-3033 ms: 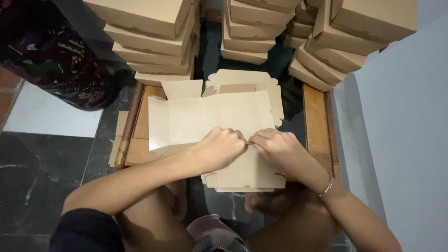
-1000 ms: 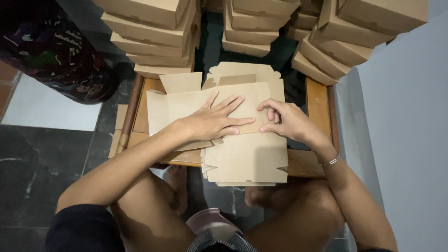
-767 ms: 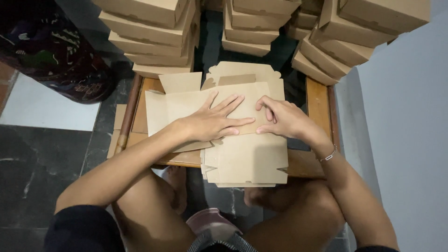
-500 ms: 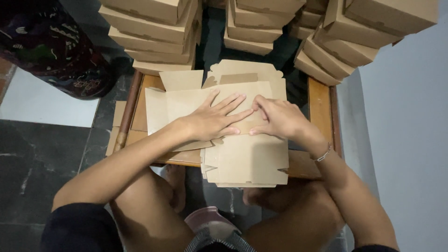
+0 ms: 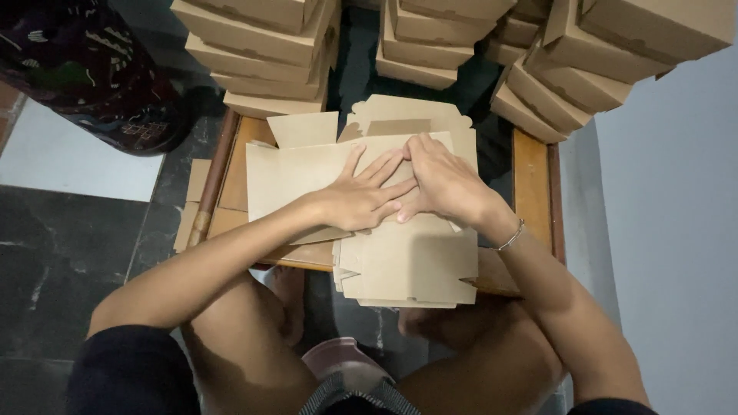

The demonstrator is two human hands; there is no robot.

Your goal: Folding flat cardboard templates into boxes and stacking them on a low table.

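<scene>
Left hand [image 5: 361, 201]: I am seeing it lying flat, palm down, fingers spread wide and gripping nothing, pressing on the unfolded brown cardboard box blank [image 5: 307, 173].

Right hand [image 5: 444, 180]: also lying flat and open, fingers together and pointing toward the left hand, closing on nothing. Its fingertips are overlapping those of the left hand on the same panel. A thin silver bracelet [image 5: 510, 236] is sitting on its wrist.

Unfolded brown cardboard box blank: lying spread across the small wooden table [image 5: 532, 184], directly under both palms, its flaps sticking out at the far edge.

Stack of flat brown cardboard blanks [image 5: 407, 265]: lying under the top blank, hanging over the near edge of the table toward my knees.

Small wooden table: standing between my legs and the box piles, its bare orange-brown top showing at the right side.

Piles of assembled brown cardboard boxes [image 5: 261, 54]: standing at the far side of the table, several columns, more leaning at the upper right [image 5: 600, 61].

Dark patterned cloth [image 5: 84, 69]: lying on the floor at the upper left, well apart from both hands.

Dark marbled floor tiles [image 5: 61, 261]: showing at the left; I am noting one pale tile [image 5: 69, 157] beside them.
</scene>
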